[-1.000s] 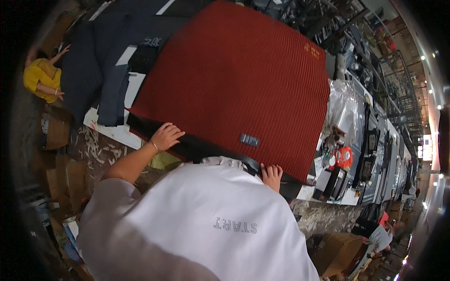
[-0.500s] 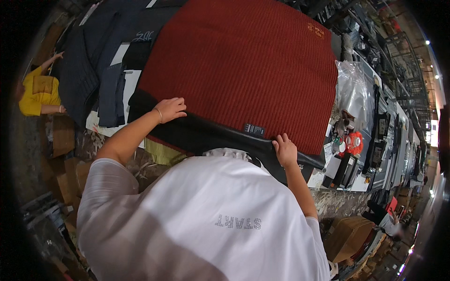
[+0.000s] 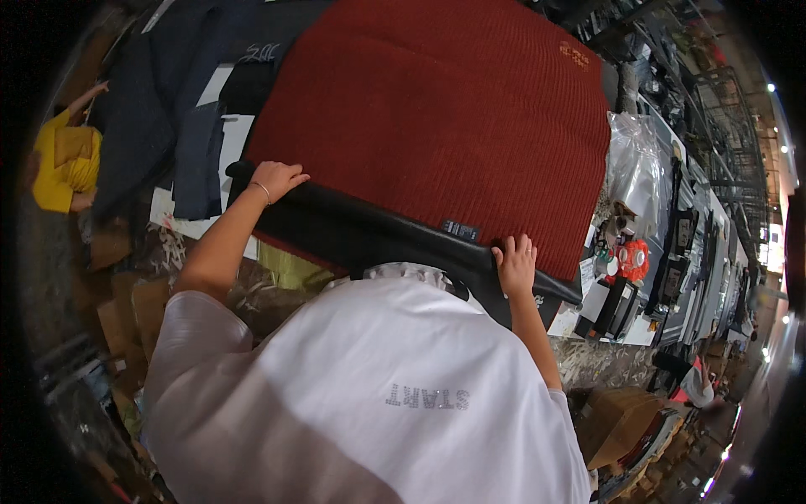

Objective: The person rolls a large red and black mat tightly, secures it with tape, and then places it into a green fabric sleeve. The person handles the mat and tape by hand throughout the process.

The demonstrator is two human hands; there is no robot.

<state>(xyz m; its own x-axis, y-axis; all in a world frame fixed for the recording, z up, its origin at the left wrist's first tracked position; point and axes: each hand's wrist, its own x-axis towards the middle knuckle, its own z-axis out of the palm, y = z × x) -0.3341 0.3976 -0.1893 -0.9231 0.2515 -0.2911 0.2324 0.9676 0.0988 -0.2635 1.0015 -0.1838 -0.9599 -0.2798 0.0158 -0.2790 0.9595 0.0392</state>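
Observation:
A large dark red ribbed floor mat (image 3: 437, 109) with a black rubber underside lies in front of me. Its near edge is turned up, so a strip of black backing (image 3: 361, 229) faces me. My left hand (image 3: 281, 180) is closed over the left part of this fold, beside the raised black corner. Farther right, my right hand (image 3: 515, 262) has its fingers curled over the same fold, with the thumb mostly hidden. Between the hands, a small dark label (image 3: 461, 230) sits on the red side next to the fold.
Dark grey mats (image 3: 134, 126) lie piled on the left, near a person in yellow (image 3: 71, 164). To the right are a clear plastic bag (image 3: 635, 160), an orange-red roll (image 3: 633, 259) and a black box (image 3: 619, 307). A cardboard box (image 3: 621, 424) stands at lower right.
My left hand has shifted left and a little away from me along the fold, and the black corner there now stands up more. The right hand has barely moved.

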